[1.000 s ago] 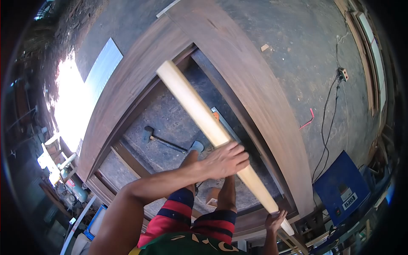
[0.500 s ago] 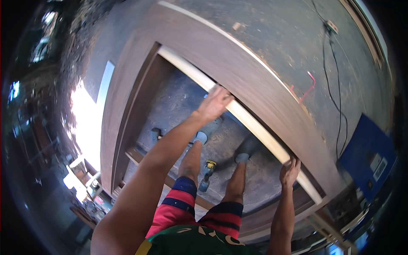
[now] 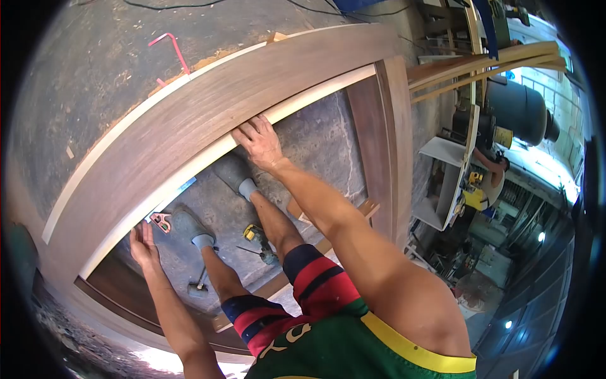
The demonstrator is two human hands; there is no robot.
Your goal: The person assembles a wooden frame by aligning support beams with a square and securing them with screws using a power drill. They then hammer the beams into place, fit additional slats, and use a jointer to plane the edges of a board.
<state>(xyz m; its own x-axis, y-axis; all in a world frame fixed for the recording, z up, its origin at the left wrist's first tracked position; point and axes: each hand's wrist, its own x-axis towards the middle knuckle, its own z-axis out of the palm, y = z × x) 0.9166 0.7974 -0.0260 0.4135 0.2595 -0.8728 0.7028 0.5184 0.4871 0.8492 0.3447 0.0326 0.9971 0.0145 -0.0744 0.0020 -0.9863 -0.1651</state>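
Observation:
A pale wood strip [image 3: 189, 172] runs along the inner edge of a large brown wooden frame [image 3: 170, 126]. My right hand [image 3: 259, 144] grips the strip near its middle, its fingers bent over the top edge. Further left, my left hand [image 3: 145, 245] has its fingers stretched out, the tips at the lower edge of the same strip; nothing shows in its palm. My legs and feet are inside the frame's opening.
Inside the opening lie a yellow-and-dark power tool [image 3: 259, 243], a hammer [image 3: 198, 289] and a pink tool [image 3: 161, 221]. A red bent bar [image 3: 175, 52] is beyond the frame. At right are long boards [image 3: 492, 63], a white cabinet [image 3: 442, 183] and another person [image 3: 493, 180].
The view has swung round to the right side of the frame. My left hand has moved from mid-strip toward its left end, its fingers now straighter. My right hand now grips near the middle.

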